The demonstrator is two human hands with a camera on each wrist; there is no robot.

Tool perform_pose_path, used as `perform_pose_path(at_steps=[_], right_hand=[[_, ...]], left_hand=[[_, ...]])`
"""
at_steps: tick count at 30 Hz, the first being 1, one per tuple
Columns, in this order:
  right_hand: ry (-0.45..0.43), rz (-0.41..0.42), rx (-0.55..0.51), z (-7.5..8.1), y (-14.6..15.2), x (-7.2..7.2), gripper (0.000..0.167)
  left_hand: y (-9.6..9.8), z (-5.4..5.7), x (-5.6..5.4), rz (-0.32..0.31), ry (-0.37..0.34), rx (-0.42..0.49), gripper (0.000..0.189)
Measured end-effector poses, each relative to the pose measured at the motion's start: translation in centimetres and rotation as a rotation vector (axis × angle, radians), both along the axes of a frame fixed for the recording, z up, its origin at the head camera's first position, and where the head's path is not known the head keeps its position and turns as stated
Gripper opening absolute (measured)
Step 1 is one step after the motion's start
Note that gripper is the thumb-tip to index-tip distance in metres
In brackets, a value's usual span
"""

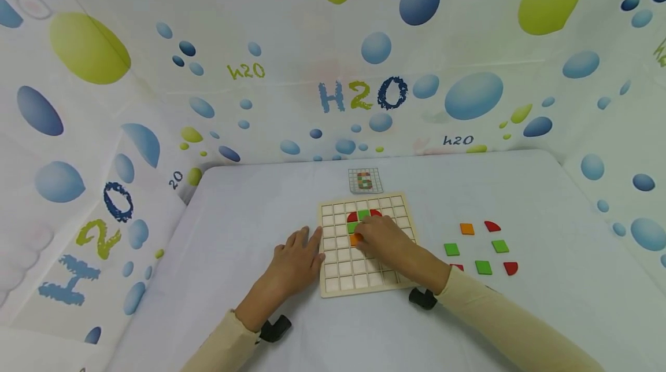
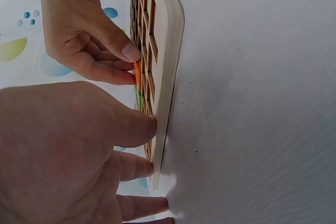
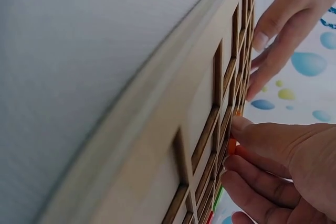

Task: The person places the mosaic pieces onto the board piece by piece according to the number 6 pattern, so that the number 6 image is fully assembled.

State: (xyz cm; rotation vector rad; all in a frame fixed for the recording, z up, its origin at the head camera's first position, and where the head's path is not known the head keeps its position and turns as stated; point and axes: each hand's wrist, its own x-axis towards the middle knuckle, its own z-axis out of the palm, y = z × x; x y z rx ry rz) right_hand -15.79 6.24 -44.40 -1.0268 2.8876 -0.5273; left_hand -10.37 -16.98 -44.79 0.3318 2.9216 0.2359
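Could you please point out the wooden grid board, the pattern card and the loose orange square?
Wooden grid board [image 1: 344, 255]: head view, a bare cell.
Pattern card [image 1: 365, 181]: head view, its printed face.
Loose orange square [image 1: 467, 229]: head view, its top face.

In the left wrist view, the left hand [image 2: 68, 145] spreads large across the lower left, its thumb and the next finger touching the edge of a pale wooden grid board [image 2: 167, 61], two further fingertips at the white table [image 2: 252, 98]. At the upper left, the right hand [image 2: 81, 35] pinches an orange tile [image 2: 138, 74] over the grid; a green tile [image 2: 138, 98] shows just beside it. Behind hangs white cloth [image 2: 16, 74] with blue and yellow-green drops.
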Motion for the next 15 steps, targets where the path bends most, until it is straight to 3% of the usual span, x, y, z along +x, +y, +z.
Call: perform_pose_path(at_steps=[15], right_hand=[[0.036, 0.019, -0.024, -0.16, 0.11, 0.02, 0.029]], left_hand=[[0.07, 0.07, -0.04, 0.009, -0.009, 0.005, 0.061]])
